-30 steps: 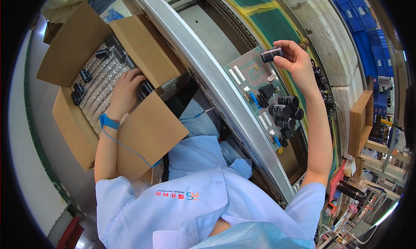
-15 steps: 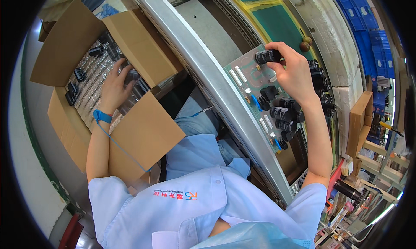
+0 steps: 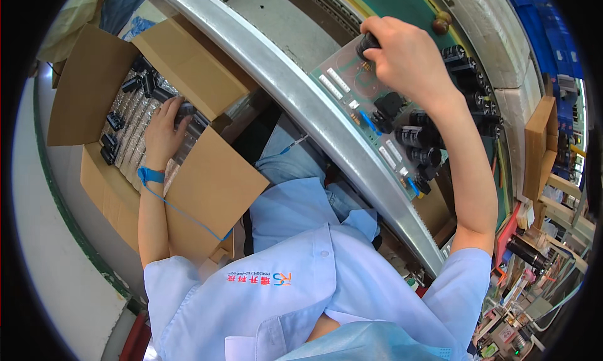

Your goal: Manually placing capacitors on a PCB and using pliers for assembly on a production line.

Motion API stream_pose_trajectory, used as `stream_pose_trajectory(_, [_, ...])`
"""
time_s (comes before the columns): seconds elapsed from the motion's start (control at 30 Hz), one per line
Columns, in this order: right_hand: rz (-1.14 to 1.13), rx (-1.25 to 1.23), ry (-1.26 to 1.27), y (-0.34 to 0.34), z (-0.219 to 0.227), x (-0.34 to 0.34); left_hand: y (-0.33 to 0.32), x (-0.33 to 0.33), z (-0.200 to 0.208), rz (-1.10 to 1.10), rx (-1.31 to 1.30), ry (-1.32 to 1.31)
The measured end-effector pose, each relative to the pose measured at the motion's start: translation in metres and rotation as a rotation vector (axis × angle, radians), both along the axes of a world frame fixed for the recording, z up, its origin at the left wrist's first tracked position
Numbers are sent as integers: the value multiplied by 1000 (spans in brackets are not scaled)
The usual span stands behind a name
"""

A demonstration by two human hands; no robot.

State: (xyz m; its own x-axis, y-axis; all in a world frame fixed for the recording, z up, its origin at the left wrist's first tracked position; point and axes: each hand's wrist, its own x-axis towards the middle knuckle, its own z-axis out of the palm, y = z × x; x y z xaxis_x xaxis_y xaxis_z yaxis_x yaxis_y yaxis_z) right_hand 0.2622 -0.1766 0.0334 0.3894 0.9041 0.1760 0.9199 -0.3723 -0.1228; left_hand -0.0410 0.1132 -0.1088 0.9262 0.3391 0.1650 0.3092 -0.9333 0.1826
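My right hand (image 3: 411, 63) is closed round a black cylindrical capacitor (image 3: 367, 46), its far side hidden by my fingers. That capacitor is at the far end of a grey-green circuit board (image 3: 326, 105), which carries white connectors, blue parts and several more capacitors (image 3: 412, 136). At the left, my left hand (image 3: 164, 132) reaches into an open cardboard box (image 3: 88, 88). Its fingers bend over a black capacitor (image 3: 183, 110) there, with the thumb on the near side. Loose black capacitors (image 3: 115, 120) lie about on silvery wrapped rows (image 3: 130, 154) in the box.
A metal rail (image 3: 264, 85) runs between box and board. Beyond my right forearm stand several black capacitors (image 3: 461, 66). White foam blocks (image 3: 502, 53) and a small cardboard box (image 3: 539, 147) are farther right. A blue wrist strap (image 3: 151, 175) with a cord circles my left wrist.
My right hand has tipped forward over the capacitor at the board, now covering most of it. My left hand's fingers have drawn together in the box. The whole view has shifted slightly.
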Motion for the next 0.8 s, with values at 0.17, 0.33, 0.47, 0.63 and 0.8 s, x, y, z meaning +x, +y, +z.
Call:
stream_pose_trajectory(0.17, [-35, 88, 32, -12, -6, -6, 8, -1, -6, 31, -46, 95])
stream_pose_trajectory(0.33, [-82, -49, -77, -4, -6, -6, 12, 3, -13, 107, -60, 197])
stream_pose_trajectory(0.47, [-110, -176, -169, 16, -5, -19, 15, -3, -18, 146, -123, 192])
stream_pose_trajectory(0.63, [-126, -322, -77, 26, 6, -6, 6, -1, -12, 138, -114, 99])
stream_pose_trajectory(0.8, [-66, -195, -72, 10, 1, -13, 7, -18, -23, 221, -126, 52])
